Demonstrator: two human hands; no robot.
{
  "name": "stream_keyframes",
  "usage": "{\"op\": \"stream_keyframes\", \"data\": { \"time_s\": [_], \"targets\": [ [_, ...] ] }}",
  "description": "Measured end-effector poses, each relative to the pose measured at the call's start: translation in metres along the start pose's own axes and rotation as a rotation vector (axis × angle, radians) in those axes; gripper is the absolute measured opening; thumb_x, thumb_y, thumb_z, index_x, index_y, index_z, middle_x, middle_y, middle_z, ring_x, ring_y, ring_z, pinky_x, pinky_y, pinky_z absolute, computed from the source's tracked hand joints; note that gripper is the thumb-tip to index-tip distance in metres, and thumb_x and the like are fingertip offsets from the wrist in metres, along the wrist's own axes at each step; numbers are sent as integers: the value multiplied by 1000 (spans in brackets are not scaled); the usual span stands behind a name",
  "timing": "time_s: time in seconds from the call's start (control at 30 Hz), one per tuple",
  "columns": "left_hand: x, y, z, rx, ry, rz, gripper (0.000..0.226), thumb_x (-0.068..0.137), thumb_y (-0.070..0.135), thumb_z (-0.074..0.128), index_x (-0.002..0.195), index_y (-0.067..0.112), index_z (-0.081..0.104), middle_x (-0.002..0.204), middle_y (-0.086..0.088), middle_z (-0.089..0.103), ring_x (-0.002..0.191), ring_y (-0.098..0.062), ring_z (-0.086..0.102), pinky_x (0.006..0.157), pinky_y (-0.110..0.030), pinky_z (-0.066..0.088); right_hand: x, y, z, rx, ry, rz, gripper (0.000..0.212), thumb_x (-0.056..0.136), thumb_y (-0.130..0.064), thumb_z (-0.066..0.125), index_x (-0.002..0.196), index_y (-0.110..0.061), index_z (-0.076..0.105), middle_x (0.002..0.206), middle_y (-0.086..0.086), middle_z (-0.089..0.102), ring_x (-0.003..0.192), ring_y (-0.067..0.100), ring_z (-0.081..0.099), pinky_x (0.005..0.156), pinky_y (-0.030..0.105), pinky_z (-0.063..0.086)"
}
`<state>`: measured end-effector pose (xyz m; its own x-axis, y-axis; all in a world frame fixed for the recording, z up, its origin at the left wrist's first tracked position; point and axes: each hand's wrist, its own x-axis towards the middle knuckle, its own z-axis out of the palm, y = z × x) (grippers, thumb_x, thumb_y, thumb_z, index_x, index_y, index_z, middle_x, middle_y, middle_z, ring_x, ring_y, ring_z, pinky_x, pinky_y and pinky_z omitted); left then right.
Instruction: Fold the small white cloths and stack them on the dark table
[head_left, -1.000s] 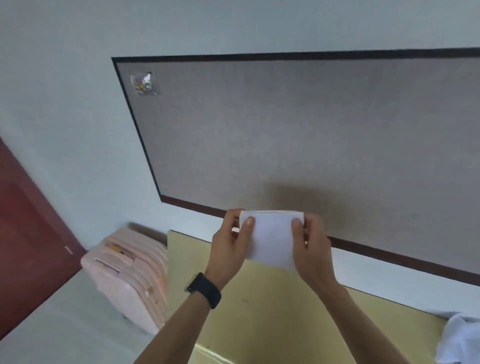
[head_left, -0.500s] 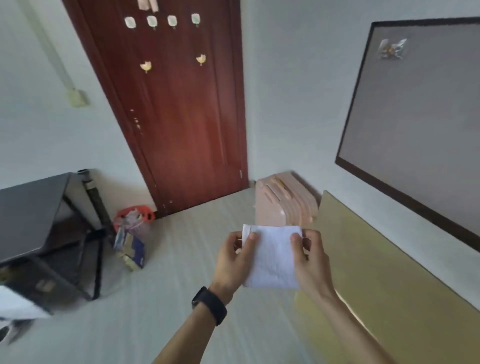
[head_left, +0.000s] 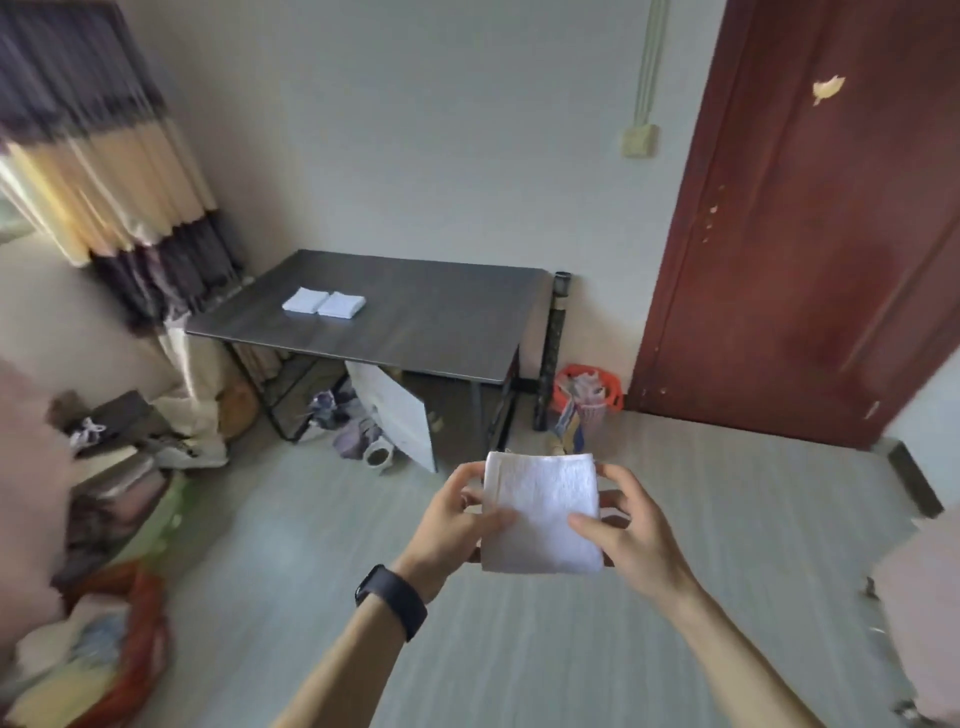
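Note:
A small folded white cloth is held in the air in front of me, above the floor. My left hand, with a black watch on its wrist, grips the cloth's left edge. My right hand pinches its right side, thumb on top. The dark table stands against the far wall, well beyond my hands. Two folded white cloth stacks lie side by side on its left part.
A dark red door is at the right. A striped curtain hangs at the left. Shoes and a white board sit under the table, an orange basket beside it. Clutter and bags line the left floor.
My view has swung left from the notice board past the door to the dark table. Both hands have kept hold of the folded cloth throughout.

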<state>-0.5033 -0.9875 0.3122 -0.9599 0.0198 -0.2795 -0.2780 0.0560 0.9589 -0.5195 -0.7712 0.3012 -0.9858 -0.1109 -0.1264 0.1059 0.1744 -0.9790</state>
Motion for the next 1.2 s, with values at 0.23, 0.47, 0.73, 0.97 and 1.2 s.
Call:
{"op": "stream_keyframes", "data": {
  "time_s": [0.23, 0.47, 0.73, 0.97, 1.2],
  "targets": [
    [53, 8, -167, -75, 212, -45, 38, 85, 10, 74, 114, 30, 61, 100, -13, 61, 87, -24, 71, 69, -44, 60, 119, -33, 158, -16, -186, -39, 48, 80, -13, 78, 115, -38, 58, 97, -12, 69, 83, 12, 68, 63, 40, 59],
    [150, 20, -298, -116, 365, -75, 37, 85, 7, 73, 114, 27, 60, 95, -6, 62, 78, -15, 70, 62, -34, 58, 259, -59, 282, -6, -315, -28, 46, 73, -22, 78, 110, -42, 60, 97, 5, 71, 86, 22, 69, 64, 45, 59],
    [265, 45, -438, -211, 515, -119, 38, 84, 5, 73, 115, 24, 61, 96, -7, 70, 85, -18, 72, 67, -38, 59, 423, -99, 412, -1, -456, 2, 40, 75, -29, 78, 104, -49, 60, 99, 3, 70, 85, 16, 69, 64, 37, 58],
    [353, 43, -552, -264, 546, -164, 30, 88, 10, 70, 114, 21, 61, 100, -8, 73, 85, -18, 73, 65, -36, 59, 530, -110, 519, -52, -473, 2, 23, 90, -31, 70, 105, -46, 60, 99, -1, 70, 91, 15, 67, 77, 43, 58],
    [448, 32, -681, -260, 454, -198, 31, 87, 8, 70, 115, 18, 61, 90, -2, 74, 84, -18, 72, 67, -38, 59, 625, -115, 626, -86, -414, 61, 30, 88, -24, 72, 112, -38, 60, 95, -6, 72, 91, 18, 67, 77, 38, 56]
  ]
}}
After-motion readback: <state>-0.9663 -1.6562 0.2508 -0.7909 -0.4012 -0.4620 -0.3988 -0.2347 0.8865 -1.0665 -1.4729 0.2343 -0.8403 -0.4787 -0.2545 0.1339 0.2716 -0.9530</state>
